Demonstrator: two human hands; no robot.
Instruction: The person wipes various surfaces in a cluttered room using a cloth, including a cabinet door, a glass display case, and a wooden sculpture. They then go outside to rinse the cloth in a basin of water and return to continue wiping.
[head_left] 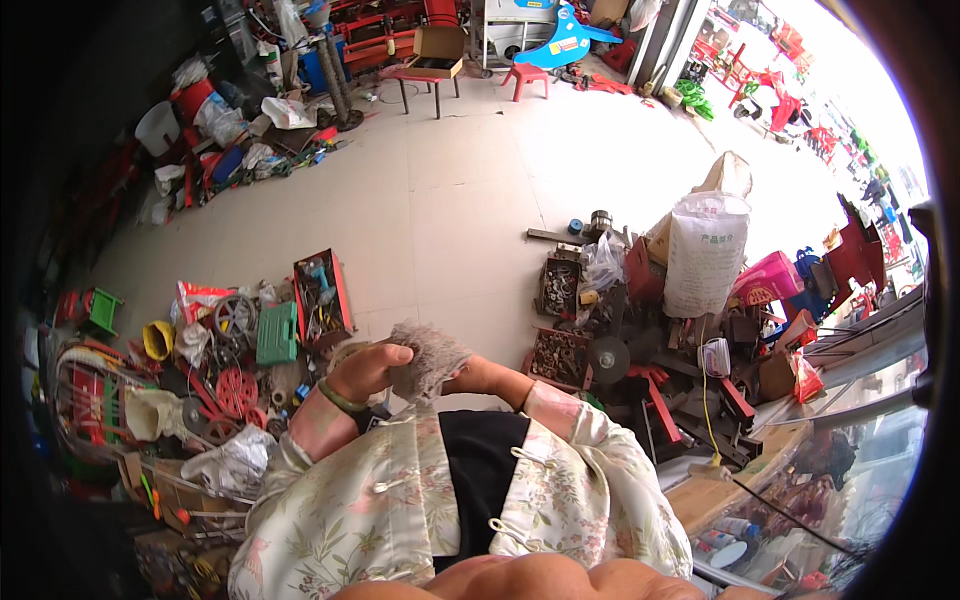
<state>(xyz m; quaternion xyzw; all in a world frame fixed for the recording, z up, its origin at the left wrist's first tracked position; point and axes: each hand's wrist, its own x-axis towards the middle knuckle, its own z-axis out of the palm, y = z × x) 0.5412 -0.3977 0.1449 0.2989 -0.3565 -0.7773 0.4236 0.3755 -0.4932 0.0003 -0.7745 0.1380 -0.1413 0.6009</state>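
So both hands are up in front of the chest here, meeting over a fuzzy grey-brown piece of cloth [428, 358] that looks like a worn rag or a knit glove, can't tell which. The left hand [368, 368] has its fingers curled closed onto the cloth's left edge, thumb on top, with a green bangle [341, 397] round that wrist. The right hand [478, 376] comes in from the other side and it's mostly hidden behind the cloth, so I honestly can't tell how far it's closed or whether it grips or just sits inside the thing.

The bit that matters: the cloth sits right between the two hands, touching both, with its long side running up and away from the body, slightly tilted to the right. The left hand is the one clearly on the outside of it, so it's the nearer and better placed one for any pulling or tugging.

Everything else is well apart, down on the pale tiled floor [450, 200]: a red open toolbox full of tools [322, 296] and a green plastic case [277, 333] off to the left, a white woven sack [705, 250] on the right
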